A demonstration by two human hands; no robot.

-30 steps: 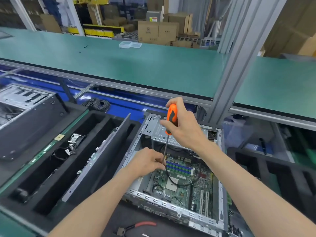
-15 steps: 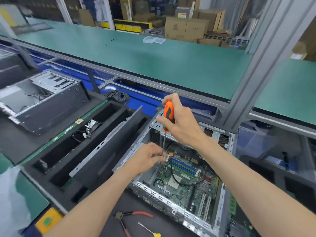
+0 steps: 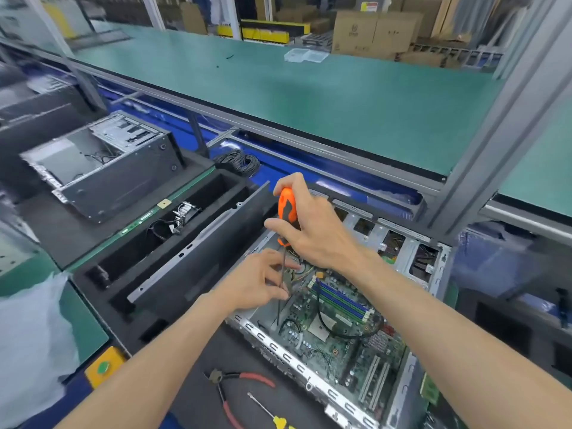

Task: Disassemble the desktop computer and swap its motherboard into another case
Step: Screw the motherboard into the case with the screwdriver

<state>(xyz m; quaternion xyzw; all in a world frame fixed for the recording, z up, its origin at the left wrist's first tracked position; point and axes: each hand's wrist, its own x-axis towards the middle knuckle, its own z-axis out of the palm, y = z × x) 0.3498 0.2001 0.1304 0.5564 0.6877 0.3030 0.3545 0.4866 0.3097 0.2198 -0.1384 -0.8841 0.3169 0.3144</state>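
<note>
An open silver computer case (image 3: 312, 387) lies in front of me with a green motherboard (image 3: 337, 342) inside it. My right hand (image 3: 312, 230) grips the orange and black handle of a screwdriver (image 3: 287, 209), held nearly upright. Its shaft runs down to the motherboard's left edge. My left hand (image 3: 263, 281) pinches the shaft low down with its fingertips. A second, empty case (image 3: 102, 168) lies open at the far left.
Red-handled pliers (image 3: 235, 394) and a small yellow-handled screwdriver (image 3: 269, 411) lie on the black mat near me. A black foam tray (image 3: 161, 252) holds a side panel and cables. A coil of black cable (image 3: 238, 161) sits behind it. A green shelf (image 3: 309, 97) spans the back.
The view has swung left and down, showing more of the second case and the tools. Both hands stay on the screwdriver, whose tip has shifted to the motherboard's left edge.
</note>
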